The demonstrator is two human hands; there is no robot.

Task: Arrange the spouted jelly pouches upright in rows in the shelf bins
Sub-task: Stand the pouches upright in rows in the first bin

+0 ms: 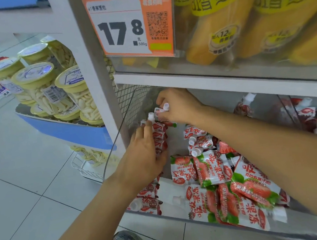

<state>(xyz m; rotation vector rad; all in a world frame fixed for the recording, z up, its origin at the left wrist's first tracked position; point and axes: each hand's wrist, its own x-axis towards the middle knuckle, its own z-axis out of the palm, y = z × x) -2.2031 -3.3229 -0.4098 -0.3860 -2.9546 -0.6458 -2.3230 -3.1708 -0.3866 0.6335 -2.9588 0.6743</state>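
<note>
left hand (147, 155) is pressing flat, fingers straight, against the upright row of pouches (159, 136) to stop it toppling; right hand (175, 107) is pinching a pouch (160, 111) by its spout end, adding it at the bin's (116, 141) back; loose pouches (222, 173) are lying heaped alongside

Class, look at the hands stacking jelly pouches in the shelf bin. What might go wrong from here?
1. The upright row, steadied only by the left hand, may topple once released.
2. Loose pouches piled beside it could slide into the row.
3. The right hand pinches a pouch near its spout; it might slip.
</note>
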